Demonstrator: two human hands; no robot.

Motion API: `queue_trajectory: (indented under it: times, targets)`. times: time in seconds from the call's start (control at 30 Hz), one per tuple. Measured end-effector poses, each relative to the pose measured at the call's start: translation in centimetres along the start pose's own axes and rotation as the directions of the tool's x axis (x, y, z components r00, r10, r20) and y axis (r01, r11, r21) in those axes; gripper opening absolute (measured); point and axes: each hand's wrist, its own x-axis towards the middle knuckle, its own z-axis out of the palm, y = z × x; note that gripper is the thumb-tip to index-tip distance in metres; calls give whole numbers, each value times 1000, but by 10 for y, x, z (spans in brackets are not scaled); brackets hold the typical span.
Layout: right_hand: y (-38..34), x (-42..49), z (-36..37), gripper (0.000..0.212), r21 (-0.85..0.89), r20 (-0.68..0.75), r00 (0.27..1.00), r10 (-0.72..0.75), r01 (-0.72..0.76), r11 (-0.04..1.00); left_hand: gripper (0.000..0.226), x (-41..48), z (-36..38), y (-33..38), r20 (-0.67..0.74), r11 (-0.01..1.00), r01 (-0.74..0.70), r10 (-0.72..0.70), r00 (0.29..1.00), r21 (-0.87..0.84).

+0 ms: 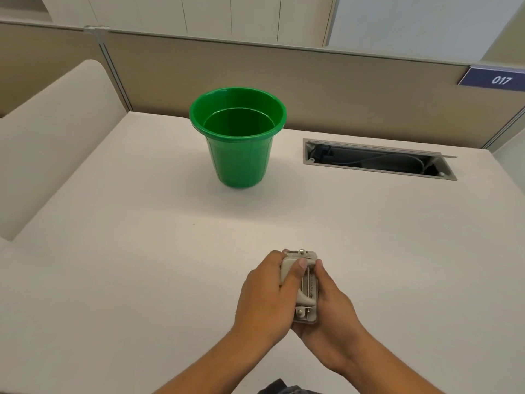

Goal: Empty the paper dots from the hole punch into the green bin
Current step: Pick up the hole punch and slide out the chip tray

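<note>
Head view: hole punch (305, 285) held low over the counter (142, 251), long axis running away from me toward the green bin (238, 135), well apart. My left hand (264, 297) and right hand (331, 308) clamp it between them, fingers (295, 270) wrapped over the top lever.

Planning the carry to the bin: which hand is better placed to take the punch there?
Probably left: the left hand wraps the hole punch body, and the green bin stands forward-left; the right hand only cradles it.
</note>
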Motion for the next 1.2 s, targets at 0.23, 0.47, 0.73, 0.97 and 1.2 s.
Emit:
queue_trajectory:
  times: [0.23,0.47,0.73,0.97,1.2]
  targets:
    - [-10,-9,11,48,111,49,993,106,-111,988,27,-13,5,8,-131,986,-44,23,991,-159]
    - [-17,-16,14,46,134,91,978,189,-200,971,30,-20,9,10,-154,966,-32,-8,988,-257]
    - [-32,-25,10,41,-250,257,966,22,45,967,30,-10,-10,15,-214,920,9,-101,972,-392]
    - [-41,-32,16,52,-519,376,926,-5,215,827,29,-2,-14,17,-227,925,3,-97,969,-380]
    - [-40,-34,22,43,-613,338,941,-35,248,750,34,0,-14,18,-254,935,-24,-72,964,-353]
